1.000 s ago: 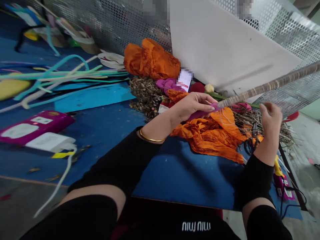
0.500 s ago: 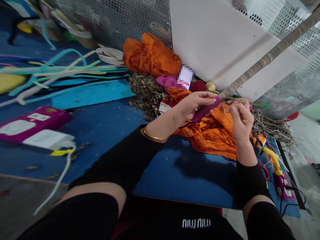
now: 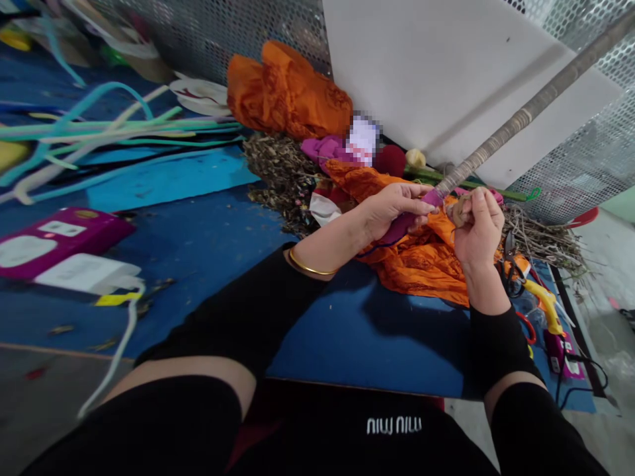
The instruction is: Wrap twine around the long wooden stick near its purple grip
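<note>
My left hand (image 3: 399,206) is closed around the purple cloth-covered end (image 3: 398,230) of a long pole (image 3: 506,132). The pole slants up to the right and is wrapped in greyish-brown bands. Close beside that joint, my right hand (image 3: 480,228) pinches a small wad of brown twine (image 3: 461,211) between thumb and fingers. Crumpled orange patterned cloth (image 3: 421,268) lies beneath both hands.
Behind are an orange bundle (image 3: 292,92), dried leaves (image 3: 278,172), a blurred-out phone (image 3: 364,139) and a white board (image 3: 421,73). Twigs (image 3: 546,241), black-handled scissors (image 3: 510,264) and a yellow glue gun (image 3: 546,304) lie right. A purple power strip (image 3: 64,238) sits left.
My right hand has turned and closed in by the pole's joint, and the brown wad now shows in its fingers. My left hand keeps its hold on the purple end.
</note>
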### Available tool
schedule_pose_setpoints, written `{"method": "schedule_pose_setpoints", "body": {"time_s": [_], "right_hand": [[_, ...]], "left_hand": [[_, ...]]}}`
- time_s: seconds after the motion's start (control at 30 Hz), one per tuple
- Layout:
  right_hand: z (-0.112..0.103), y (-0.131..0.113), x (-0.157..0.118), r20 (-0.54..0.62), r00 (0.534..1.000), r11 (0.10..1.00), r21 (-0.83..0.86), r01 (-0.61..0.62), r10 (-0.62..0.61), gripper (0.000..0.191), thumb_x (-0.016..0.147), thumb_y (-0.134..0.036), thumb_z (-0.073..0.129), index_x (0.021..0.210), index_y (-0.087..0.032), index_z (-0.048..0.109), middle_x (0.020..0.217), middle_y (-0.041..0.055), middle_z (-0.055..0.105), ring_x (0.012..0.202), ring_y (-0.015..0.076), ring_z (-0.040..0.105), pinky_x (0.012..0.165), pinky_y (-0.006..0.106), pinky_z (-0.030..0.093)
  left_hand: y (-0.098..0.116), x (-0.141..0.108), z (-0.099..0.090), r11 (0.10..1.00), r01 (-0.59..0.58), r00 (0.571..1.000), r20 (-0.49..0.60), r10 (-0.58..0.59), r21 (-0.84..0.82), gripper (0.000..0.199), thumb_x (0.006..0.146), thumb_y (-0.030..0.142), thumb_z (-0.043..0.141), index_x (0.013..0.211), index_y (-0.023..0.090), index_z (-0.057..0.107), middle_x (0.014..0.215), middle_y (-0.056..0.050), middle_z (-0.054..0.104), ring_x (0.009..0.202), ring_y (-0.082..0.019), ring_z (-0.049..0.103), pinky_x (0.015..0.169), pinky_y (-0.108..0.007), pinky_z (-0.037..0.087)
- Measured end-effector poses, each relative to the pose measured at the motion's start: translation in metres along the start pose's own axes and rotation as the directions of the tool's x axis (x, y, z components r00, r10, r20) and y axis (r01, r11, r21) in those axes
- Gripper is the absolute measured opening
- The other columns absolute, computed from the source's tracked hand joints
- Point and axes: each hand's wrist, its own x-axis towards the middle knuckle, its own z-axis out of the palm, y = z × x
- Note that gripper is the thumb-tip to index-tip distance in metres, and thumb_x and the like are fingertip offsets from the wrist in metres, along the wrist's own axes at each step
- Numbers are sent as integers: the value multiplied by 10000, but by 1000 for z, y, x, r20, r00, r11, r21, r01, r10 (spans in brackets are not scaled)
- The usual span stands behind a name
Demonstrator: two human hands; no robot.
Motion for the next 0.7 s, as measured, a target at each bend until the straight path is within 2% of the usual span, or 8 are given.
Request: {"method": "schedule_pose_setpoints", "body": {"time_s": [0.1,0.23,0.33,0.43,0.5,0.57,0.7], "right_hand": [[4,-2,-3,-22,1000,999,31,-21,22,602,843,-732,708,664,-234,422,576,-70,326,477,73,247,459,255,288],[4,-7,-7,-45,999,1000,-17,-12,11,600,848,-736,701,655,-230,444,585,-58,386,488,75,278,473,259,325],[1,-9,-11,14,999,998,-43,38,-37,558,892,-702,679,675,-230,476,604,-49,423,507,83,333,494,261,350],[-2,-10,-12,124,990,993,-89,80,-69,495,959,-659,622,725,-234,524,614,-50,448,515,89,420,521,257,411],[-4,-10,-10,193,972,985,-77,152,-135,448,993,-614,599,755,-237,555,624,-46,492,571,106,539,612,276,514],[-7,-11,-6,234,947,970,-47,239,-222,403,1009,-563,602,771,-239,580,665,-31,573,714,141,662,772,331,596],[-12,-12,2,305,911,942,-97,320,-278,378,1014,-538,603,778,-244,625,790,1,709,1006,199,732,1020,443,596]], "left_hand": [[-3,0,1,1000,-23,999,-27,23,-17,288,626,61,829,892,92,724,686,16,600,484,-43,484,436,-167,365],[-2,-1,3,1000,-26,998,-58,25,-8,297,630,76,823,912,83,734,748,-13,648,488,-45,503,419,-166,360],[-2,-1,3,999,-30,996,-85,33,38,222,661,85,810,869,82,731,731,-22,649,502,-53,519,433,-169,385],[-3,-1,3,993,-14,994,-103,26,120,132,696,95,776,815,90,720,667,-16,623,495,-57,506,442,-164,382],[-4,-1,3,980,-25,992,-119,49,199,119,709,98,751,821,102,710,617,1,602,466,-54,476,433,-161,350],[-5,-2,5,962,-34,985,-156,79,271,134,715,96,735,841,113,694,579,22,581,437,-53,452,423,-164,322],[-5,-3,9,915,-33,975,-187,117,401,110,717,80,716,767,133,634,564,40,564,439,-52,448,436,-172,327]]}}
